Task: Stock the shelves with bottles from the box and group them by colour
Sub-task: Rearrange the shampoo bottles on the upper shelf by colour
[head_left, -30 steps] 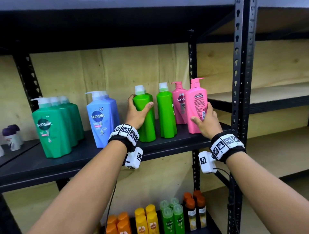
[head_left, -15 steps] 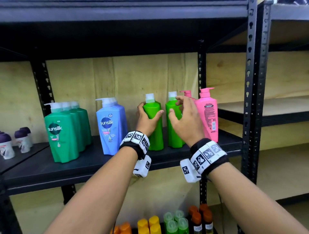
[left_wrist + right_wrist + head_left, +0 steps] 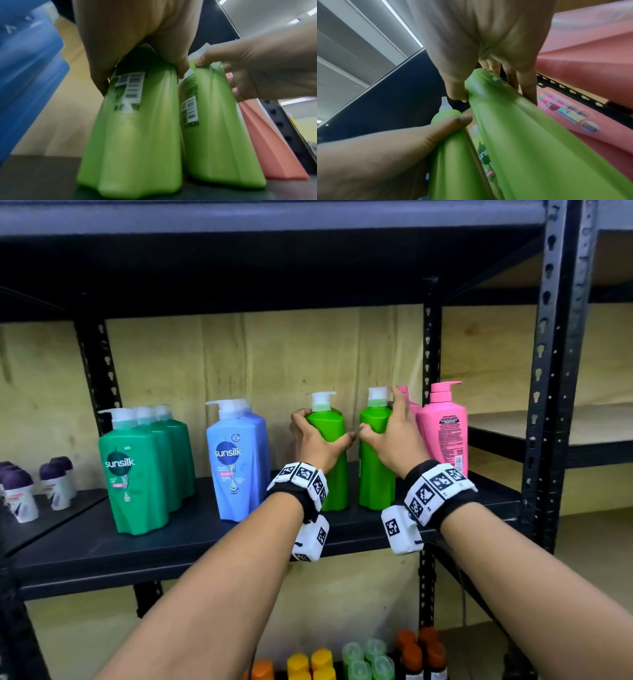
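Two light green pump bottles stand side by side on the black middle shelf (image 3: 171, 546). My left hand (image 3: 317, 436) grips the left green bottle (image 3: 330, 474) (image 3: 135, 135) near its shoulder, thumb in front and fingers behind. My right hand (image 3: 390, 436) holds the right green bottle (image 3: 375, 477) (image 3: 530, 135), thumb on its left edge and fingers reaching behind, beside the pink bottles (image 3: 443, 426). Both bottles stand upright on the shelf, barcodes facing me in the left wrist view.
Left of my hands stand blue bottles (image 3: 236, 460) and dark green Sunsilk bottles (image 3: 137, 470). Small purple-capped bottles (image 3: 20, 494) sit at the far left. A black upright post (image 3: 551, 405) bounds the bay on the right. Small orange, yellow and green bottles (image 3: 363, 662) fill the lower shelf.
My right hand left the front pink bottle, moved left and took hold of the right green bottle. My left hand stayed on the left green bottle. The view has shifted.
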